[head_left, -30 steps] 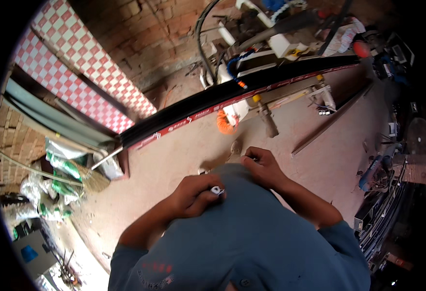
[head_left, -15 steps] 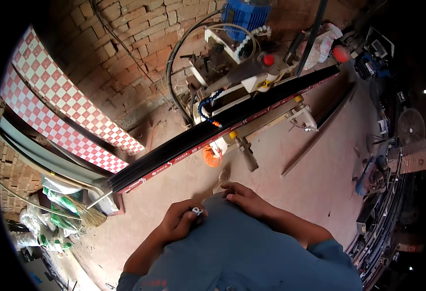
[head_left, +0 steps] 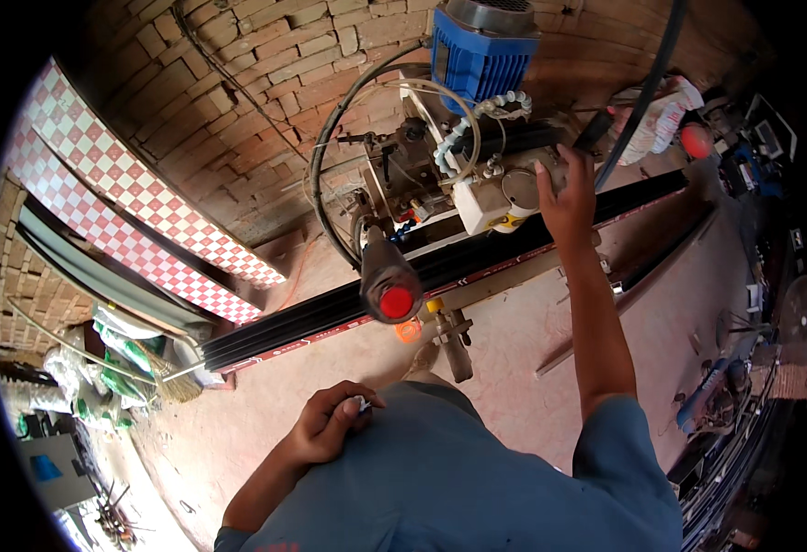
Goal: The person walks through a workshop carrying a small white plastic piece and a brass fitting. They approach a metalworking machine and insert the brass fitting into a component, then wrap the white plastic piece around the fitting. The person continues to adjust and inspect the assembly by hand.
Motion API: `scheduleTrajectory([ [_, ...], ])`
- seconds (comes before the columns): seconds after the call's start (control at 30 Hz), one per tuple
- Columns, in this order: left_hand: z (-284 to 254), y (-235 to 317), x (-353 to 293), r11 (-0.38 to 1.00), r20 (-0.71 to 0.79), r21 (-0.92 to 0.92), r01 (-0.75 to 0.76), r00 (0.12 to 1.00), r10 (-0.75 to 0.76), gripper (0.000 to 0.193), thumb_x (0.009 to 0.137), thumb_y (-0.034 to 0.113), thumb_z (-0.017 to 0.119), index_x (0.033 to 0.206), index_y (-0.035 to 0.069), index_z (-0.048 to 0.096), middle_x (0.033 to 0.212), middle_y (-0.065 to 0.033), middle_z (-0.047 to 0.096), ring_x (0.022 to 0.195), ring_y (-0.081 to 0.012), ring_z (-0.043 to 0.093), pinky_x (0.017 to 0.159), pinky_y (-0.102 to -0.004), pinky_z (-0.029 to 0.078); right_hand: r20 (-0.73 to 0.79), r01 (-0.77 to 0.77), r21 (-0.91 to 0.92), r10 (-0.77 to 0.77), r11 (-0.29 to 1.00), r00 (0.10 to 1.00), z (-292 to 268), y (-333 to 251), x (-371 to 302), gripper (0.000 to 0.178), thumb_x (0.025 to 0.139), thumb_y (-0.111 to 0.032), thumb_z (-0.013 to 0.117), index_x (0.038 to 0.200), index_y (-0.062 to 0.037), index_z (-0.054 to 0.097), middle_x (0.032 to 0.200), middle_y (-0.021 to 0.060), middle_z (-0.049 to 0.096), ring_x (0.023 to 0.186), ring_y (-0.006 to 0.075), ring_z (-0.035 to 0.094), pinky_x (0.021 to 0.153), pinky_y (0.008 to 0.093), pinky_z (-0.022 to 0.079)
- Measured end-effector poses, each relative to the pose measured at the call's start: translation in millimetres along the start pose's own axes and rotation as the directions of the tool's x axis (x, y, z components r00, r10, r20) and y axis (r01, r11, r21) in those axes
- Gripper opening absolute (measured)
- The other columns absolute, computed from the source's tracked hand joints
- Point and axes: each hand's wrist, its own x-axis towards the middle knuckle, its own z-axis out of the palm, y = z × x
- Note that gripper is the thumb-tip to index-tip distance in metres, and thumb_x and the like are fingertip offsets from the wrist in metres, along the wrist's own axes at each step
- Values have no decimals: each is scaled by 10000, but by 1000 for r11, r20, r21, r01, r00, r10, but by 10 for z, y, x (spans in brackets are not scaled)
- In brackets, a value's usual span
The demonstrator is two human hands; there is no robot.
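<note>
My left hand (head_left: 330,423) is closed in front of my shirt, with a small whitish piece (head_left: 363,403) showing between thumb and fingers; its kind cannot be made out. My right hand (head_left: 567,204) reaches far forward, fingers apart and holding nothing visible, beside the round grey cover (head_left: 520,187) of a machine; whether it touches is unclear. A dark lever handle with a red end cap (head_left: 396,302) points toward me, left of that hand. Beneath lies a long stack of black profiles (head_left: 330,308) with a red printed strip along its near side. Above stands a blue motor (head_left: 484,64).
A clamp (head_left: 456,354) and an orange coiled hose (head_left: 408,329) sit at the near side of the stack. Checkered panels (head_left: 160,207) lean at the left, with a broom (head_left: 178,382) and plastic bags (head_left: 72,363) nearby. Metal lengths (head_left: 711,478) line the right.
My right hand has moved from my waist forward to the machine. The red-capped handle has swung left and toward me. My left hand still holds the small piece at my waist.
</note>
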Motion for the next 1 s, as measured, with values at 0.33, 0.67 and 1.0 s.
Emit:
scheduleTrajectory([
  [0.33, -51, 123, 202, 981, -32, 12, -196, 980, 196, 289, 1054, 184, 448, 1148, -46, 598, 772, -26, 530, 669, -84, 473, 619, -247, 409, -185, 53, 87, -36, 995, 982, 50, -299, -396, 293, 940, -122, 678, 1206, -21, 609, 1250, 171, 582, 1173, 315, 561, 995, 447, 466],
  [0.67, -592, 462, 434, 897, 438, 173, -406, 848, 299, 179, 979, 89, 565, 1134, 7, 600, 1064, -148, 658, 978, -289, 659, 841, -364, 508, 385, -155, 844, -379, 514, 842, -471, -2396, -848, 477, 758, -56, 761, 1223, -86, 658, 1290, 202, 578, 1161, 365, 574, 976, 456, 466],
  [1.0, -1508, 518, 336, 945, 569, 10, -328, 779, 264, 341, 942, 108, 683, 1225, -7, 532, 1114, -147, 645, 1022, -244, 667, 874, -354, 525, 439, -80, 713, -355, 696, 825, -90, -3355, -673, 343, 708, -71, 800, 1031, -84, 688, 1352, 167, 572, 1226, 387, 536, 1003, 485, 455],
])
